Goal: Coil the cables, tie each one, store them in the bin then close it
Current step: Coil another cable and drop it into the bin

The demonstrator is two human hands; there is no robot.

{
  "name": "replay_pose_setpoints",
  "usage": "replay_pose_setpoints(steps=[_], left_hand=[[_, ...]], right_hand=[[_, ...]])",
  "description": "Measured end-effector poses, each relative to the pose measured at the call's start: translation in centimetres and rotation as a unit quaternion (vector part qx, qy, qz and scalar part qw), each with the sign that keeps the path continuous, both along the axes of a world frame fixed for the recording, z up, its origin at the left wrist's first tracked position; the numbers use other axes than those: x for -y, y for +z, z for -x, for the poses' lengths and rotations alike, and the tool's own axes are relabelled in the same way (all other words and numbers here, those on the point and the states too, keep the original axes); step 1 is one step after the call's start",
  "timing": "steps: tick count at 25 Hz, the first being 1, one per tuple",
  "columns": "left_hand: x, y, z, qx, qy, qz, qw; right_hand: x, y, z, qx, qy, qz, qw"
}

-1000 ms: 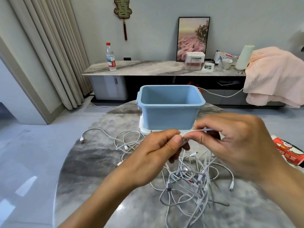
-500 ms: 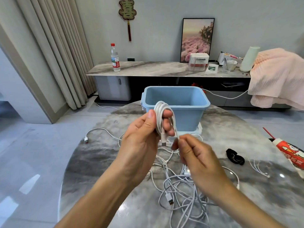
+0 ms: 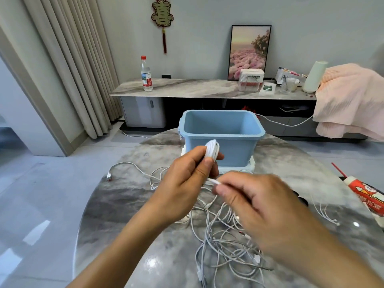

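Holding the coil point(image 3: 212, 150) upright in the left hand point(image 3: 188, 181), just before the open bin point(image 3: 222, 134), with its loose end point(image 3: 214, 181) running sideways into the right hand's point(image 3: 257, 204) pinch, nearer and lower, above the tangle point(image 3: 226, 246) on the surface point(image 3: 124, 204).

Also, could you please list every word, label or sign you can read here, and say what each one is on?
"囍": red and gold wall hanging.
"Panasonic", as best I can read it: white box on the sideboard.
Bottle label: too small to read.
Green and white packet: too small to read.
Red package at the table's right edge: characters blurred, unreadable.
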State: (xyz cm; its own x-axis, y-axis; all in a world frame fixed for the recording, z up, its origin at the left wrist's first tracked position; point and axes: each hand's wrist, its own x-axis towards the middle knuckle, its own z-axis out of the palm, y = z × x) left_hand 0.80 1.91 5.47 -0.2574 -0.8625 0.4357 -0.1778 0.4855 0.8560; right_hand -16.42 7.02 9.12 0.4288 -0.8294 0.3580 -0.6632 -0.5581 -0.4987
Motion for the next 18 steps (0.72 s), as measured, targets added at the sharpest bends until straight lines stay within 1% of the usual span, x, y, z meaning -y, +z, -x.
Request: replay_pose_setpoints(steps=[2, 3, 5, 8, 10, 13, 15, 16, 18], left_hand=[[-0.4, 0.1, 0.4, 0.000, -0.060, -0.045, 0.997], [-0.6, 0.1, 0.7, -0.009, -0.090, -0.068, 0.994], [-1.1, 0.1, 1.2, -0.050, -0.143, -0.108, 0.983], [-1.4, 0.5, 1.9, -0.150, -0.198, -0.162, 0.955], [-1.6, 0.7, 2.3, -0.210, -0.192, -0.190, 0.940], [-1.8, 1.0, 2.5, -0.300, -0.166, -0.241, 0.908], [-1.9, 1.2, 2.2, -0.358, -0.166, -0.268, 0.879], [-1.8, 1.2, 2.0, -0.379, -0.165, -0.276, 0.868], [-1.8, 1.2, 1.7, -0.394, -0.157, -0.284, 0.860]], right_hand=[[0.7, 1.2, 1.4, -0.032, -0.010, 0.083, 0.996], [1.1, 1.4, 1.9, -0.024, 0.001, 0.106, 0.994], [2.2, 1.3, 2.8, 0.048, 0.018, 0.119, 0.992], [3.9, 0.3, 3.7, 0.168, -0.041, 0.094, 0.980], [4.1, -0.8, 3.2, 0.225, -0.064, 0.072, 0.970], [3.5, -2.4, 1.4, 0.234, -0.076, 0.033, 0.969], [2.9, -2.8, 0.5, 0.238, -0.077, -0.020, 0.968], [2.7, -2.7, 0.4, 0.247, -0.073, -0.052, 0.965], [2.5, -2.4, 0.5, 0.268, -0.069, -0.119, 0.954]])
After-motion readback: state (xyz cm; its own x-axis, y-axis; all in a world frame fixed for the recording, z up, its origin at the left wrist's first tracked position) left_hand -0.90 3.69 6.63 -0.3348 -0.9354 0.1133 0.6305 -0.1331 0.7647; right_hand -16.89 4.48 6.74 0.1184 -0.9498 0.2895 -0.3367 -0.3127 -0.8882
